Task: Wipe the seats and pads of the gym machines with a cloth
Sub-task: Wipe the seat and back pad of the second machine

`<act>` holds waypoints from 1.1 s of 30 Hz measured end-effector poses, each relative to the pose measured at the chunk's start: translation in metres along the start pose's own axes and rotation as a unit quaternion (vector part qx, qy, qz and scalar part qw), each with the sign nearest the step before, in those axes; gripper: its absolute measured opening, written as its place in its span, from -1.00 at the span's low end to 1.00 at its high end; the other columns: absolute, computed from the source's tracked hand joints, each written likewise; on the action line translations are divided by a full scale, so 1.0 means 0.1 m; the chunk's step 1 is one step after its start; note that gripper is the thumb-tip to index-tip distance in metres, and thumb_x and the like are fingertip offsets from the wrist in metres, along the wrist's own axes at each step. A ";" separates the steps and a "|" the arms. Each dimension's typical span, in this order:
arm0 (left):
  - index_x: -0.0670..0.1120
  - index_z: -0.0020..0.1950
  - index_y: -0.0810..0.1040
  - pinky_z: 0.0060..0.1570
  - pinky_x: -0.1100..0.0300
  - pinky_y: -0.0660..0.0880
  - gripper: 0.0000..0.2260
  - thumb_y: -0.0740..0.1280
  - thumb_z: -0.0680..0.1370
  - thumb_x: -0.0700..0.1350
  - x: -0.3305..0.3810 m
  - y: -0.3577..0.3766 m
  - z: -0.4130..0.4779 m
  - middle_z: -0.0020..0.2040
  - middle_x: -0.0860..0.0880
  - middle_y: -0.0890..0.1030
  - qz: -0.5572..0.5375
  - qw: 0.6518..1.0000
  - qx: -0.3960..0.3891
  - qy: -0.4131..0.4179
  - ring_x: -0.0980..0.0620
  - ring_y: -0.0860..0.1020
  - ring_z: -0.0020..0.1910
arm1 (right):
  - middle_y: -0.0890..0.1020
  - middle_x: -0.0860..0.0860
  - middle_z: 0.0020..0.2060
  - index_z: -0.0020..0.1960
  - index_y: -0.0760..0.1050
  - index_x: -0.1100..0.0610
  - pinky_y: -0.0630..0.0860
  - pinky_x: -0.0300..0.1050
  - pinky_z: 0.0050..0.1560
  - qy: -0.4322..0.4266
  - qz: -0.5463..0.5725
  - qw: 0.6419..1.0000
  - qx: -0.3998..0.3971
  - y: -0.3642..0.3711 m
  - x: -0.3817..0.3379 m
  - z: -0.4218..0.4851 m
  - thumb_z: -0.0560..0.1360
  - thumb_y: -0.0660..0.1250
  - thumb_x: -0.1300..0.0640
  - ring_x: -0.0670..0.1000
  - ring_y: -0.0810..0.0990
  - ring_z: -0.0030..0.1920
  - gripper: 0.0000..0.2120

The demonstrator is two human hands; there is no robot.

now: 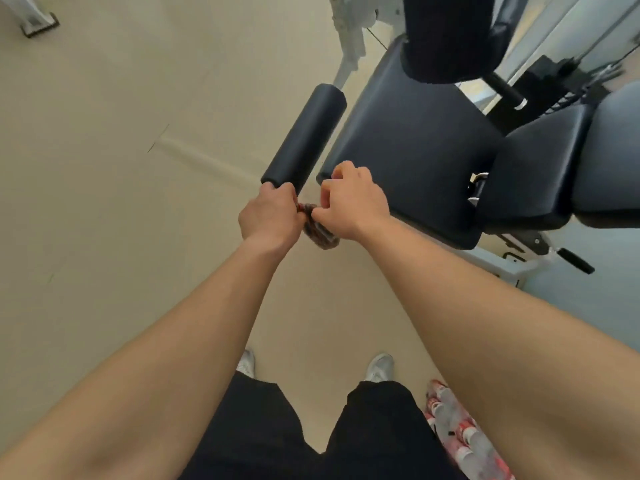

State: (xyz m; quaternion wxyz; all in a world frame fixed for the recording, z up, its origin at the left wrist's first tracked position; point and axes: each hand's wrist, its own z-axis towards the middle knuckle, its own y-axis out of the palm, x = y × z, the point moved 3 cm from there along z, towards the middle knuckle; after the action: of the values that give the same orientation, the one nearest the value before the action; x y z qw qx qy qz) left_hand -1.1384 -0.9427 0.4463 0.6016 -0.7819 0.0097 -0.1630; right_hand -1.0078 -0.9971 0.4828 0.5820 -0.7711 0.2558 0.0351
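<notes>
A small bunched cloth (320, 233), dark with red marks, hangs between my two hands in the middle of the head view. My left hand (272, 216) grips its left end with curled fingers. My right hand (351, 202) pinches its right end. Both hands hover just in front of a black roller pad (306, 133) and the near edge of a black seat (412, 147) of a gym machine. A black back pad (540, 168) lies to the right of the seat, and another dark roller pad (446, 32) hangs above the seat.
The white machine frame (349, 39) rises behind the roller. A black handle (575, 260) sticks out low at the right. A pack of water bottles (457, 431) lies on the beige floor by my right foot. Another machine's foot (38, 24) stands at top left.
</notes>
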 end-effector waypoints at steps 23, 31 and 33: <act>-0.03 -0.10 0.53 -0.13 0.03 0.57 -0.91 0.29 0.54 -0.22 0.20 -0.81 2.78 -0.19 0.01 0.55 0.006 0.907 -0.185 0.378 -0.06 0.56 -0.18 | 0.58 0.02 -0.07 -0.10 0.65 -0.03 0.62 -0.02 -0.21 0.394 0.179 0.883 0.181 -0.08 -0.69 2.08 0.52 0.37 -0.11 0.06 0.60 -0.25 -0.82; -0.04 0.05 0.46 -0.11 -0.02 0.57 -0.80 0.15 0.54 -0.28 0.77 -0.68 3.28 -0.10 -0.05 0.57 0.031 0.836 -0.281 0.471 -0.12 0.57 -0.11 | 0.57 0.06 -0.19 -0.32 0.43 0.03 0.32 -0.12 -0.36 0.471 0.321 0.777 0.267 -0.23 -0.42 2.31 0.41 0.42 0.01 0.09 0.56 -0.26 -0.78; -0.05 0.24 0.43 -0.06 0.03 0.47 -0.71 0.13 0.57 -0.28 0.87 -0.61 3.32 0.03 -0.08 0.56 -0.003 0.834 -0.307 0.458 -0.10 0.52 -0.03 | 0.60 0.02 -0.22 -0.20 0.47 0.05 0.35 -0.11 -0.33 0.485 0.347 0.753 0.279 -0.26 -0.38 2.32 0.40 0.43 0.04 0.12 0.59 -0.19 -0.84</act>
State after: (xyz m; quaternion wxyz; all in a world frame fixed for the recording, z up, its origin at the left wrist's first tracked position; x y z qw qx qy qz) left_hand -0.9788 -0.6326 0.4512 0.2570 -0.7621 0.3319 -0.4930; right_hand -0.9728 -0.7661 0.4448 0.5168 -0.3464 0.7523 -0.2169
